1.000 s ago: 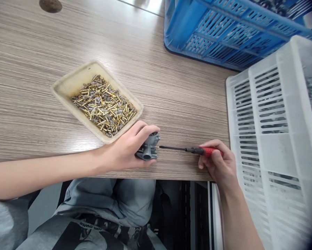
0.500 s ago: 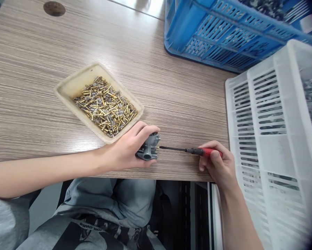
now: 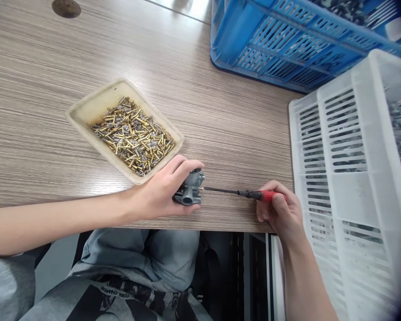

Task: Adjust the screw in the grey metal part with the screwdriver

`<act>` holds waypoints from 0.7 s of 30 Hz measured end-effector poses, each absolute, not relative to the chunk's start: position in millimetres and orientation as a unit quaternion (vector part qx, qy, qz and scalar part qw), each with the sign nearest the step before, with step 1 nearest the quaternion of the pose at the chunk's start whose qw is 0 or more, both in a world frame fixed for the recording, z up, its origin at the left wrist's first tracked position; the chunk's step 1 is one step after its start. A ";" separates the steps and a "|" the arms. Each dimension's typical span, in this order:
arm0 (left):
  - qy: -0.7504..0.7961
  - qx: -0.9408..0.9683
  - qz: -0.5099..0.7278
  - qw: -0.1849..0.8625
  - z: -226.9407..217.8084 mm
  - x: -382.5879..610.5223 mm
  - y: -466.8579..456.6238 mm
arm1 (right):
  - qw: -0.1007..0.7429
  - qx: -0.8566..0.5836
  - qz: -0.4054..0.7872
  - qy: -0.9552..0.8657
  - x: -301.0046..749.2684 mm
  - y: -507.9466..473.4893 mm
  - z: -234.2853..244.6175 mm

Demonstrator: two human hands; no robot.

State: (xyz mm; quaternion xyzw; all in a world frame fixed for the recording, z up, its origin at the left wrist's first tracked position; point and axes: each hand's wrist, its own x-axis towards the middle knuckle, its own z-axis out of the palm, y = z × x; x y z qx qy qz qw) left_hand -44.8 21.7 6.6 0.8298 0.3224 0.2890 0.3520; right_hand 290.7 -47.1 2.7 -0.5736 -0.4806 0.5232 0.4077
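My left hand [image 3: 168,189] is closed around a grey metal carburetor body [image 3: 188,191] near the table's front edge. Its thumb and fingers grip opposite sides of the casting and hide its left part. A small brass screw with a spring [image 3: 200,188] sticks out of the carburetor's right side. My right hand [image 3: 280,206] grips the red handle of a screwdriver [image 3: 254,194]. The dark shaft points left, and its tip meets the screw's head. Behind my left hand a cream plastic tray [image 3: 86,130] holds many brass screws with springs [image 3: 136,136].
A blue slatted crate [image 3: 240,49] with dark parts inside stands at the back right. On the right a white slatted crate [image 3: 349,187] holds grey metal parts, close beside my right hand. The wood-grain table [image 3: 237,133] has a round hole [image 3: 66,8] at the far left.
The view has shifted very slightly. My right fingers have turned a little on the screwdriver handle; the carburetor stays in my left hand and the tip stays at the screw.
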 end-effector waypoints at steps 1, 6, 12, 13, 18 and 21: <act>0.321 0.830 0.289 0.353 6.7 -44.9 21.8 | 0.405 -0.577 0.519 -0.483 291.4 -47.4 2.1; 0.318 0.834 0.282 0.352 7.2 -45.7 22.1 | 0.390 -0.587 0.510 -0.493 290.4 -47.0 5.1; 0.320 0.831 0.283 0.356 7.3 -45.3 22.0 | 0.410 -0.573 0.514 -0.489 287.2 -45.3 8.3; 0.320 0.831 0.285 0.355 7.1 -45.3 22.0 | 0.408 -0.572 0.515 -0.491 288.0 -45.3 7.2; 0.322 0.830 0.288 0.352 6.1 -45.5 22.0 | 0.397 -0.565 0.522 -0.501 294.4 -46.8 0.8; 0.323 0.830 0.286 0.352 5.9 -45.2 21.9 | 0.394 -0.567 0.520 -0.503 294.2 -46.9 2.3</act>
